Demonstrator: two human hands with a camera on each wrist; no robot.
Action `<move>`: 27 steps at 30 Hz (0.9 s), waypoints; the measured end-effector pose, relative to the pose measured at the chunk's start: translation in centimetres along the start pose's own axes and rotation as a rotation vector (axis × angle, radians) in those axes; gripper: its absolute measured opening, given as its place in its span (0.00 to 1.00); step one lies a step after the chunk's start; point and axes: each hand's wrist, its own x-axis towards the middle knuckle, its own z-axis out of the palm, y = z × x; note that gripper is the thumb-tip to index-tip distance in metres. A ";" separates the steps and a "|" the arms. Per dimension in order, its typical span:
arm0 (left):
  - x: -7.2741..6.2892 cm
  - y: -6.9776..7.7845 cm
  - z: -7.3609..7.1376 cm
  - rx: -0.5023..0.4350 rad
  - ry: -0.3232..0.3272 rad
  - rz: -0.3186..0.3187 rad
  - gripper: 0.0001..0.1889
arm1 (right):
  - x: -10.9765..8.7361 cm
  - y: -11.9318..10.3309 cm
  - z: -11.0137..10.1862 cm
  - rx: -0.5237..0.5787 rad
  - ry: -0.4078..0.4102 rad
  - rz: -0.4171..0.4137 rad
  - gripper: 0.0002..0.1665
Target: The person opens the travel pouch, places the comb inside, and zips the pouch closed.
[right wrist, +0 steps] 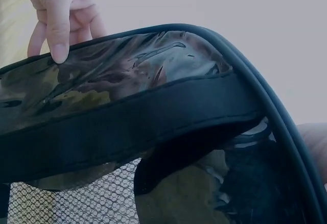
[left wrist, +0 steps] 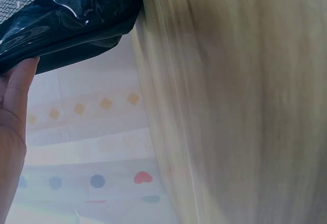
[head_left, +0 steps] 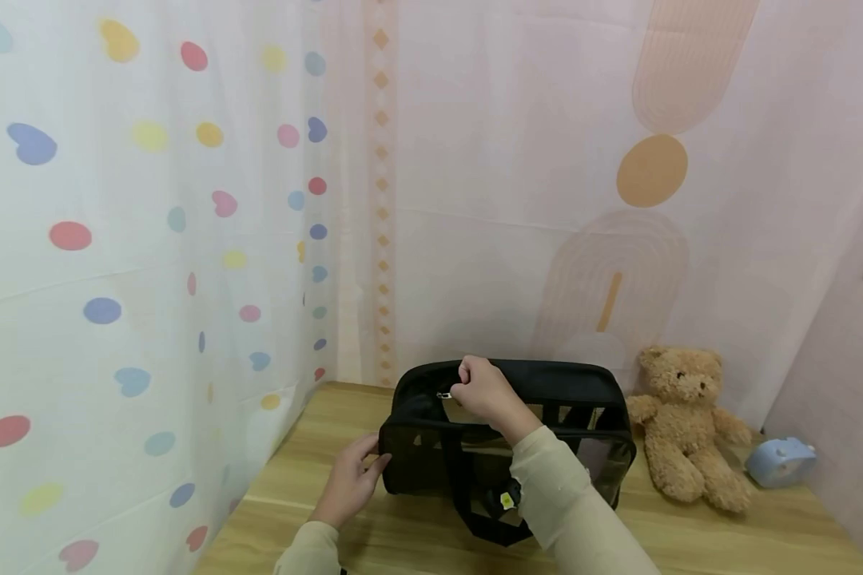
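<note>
A black bag (head_left: 561, 382) with clear plastic panels stands on the table, and mesh shows in both wrist views. At its left end my left hand (head_left: 348, 479) pinches the edge; in the right wrist view that hand's thumb (right wrist: 60, 50) lies on the plastic, fingers behind the rim. Over the bag's top, my right hand (head_left: 485, 391) has curled fingers and pinches at a silver zipper pull (head_left: 443, 395), which partly shows beside them. A black strap handle (head_left: 460, 487) hangs down the front. Whatever the bag holds is hard to make out.
A brown teddy bear (head_left: 683, 423) sits right of the bag. Beyond it lies a light blue object (head_left: 781, 461). The wooden table (head_left: 288, 471) meets a dotted curtain (head_left: 151, 335) on the left and a pale patterned curtain (head_left: 475, 239) behind.
</note>
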 end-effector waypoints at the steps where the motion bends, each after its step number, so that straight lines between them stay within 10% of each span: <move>1: 0.0 0.0 0.0 -0.001 -0.005 -0.009 0.16 | 0.0 0.1 0.0 0.000 -0.002 -0.003 0.19; 9: 0.3 0.9 0.2 0.057 -0.001 0.003 0.17 | 0.1 0.3 0.0 0.020 -0.030 -0.035 0.17; 19: 1.8 3.7 0.2 0.146 0.223 0.397 0.16 | 0.2 0.1 -0.2 -0.069 -0.023 -0.058 0.16; 27: 1.8 3.7 -0.7 0.124 0.166 0.392 0.14 | 0.1 0.1 -0.7 -0.068 -0.051 -0.051 0.17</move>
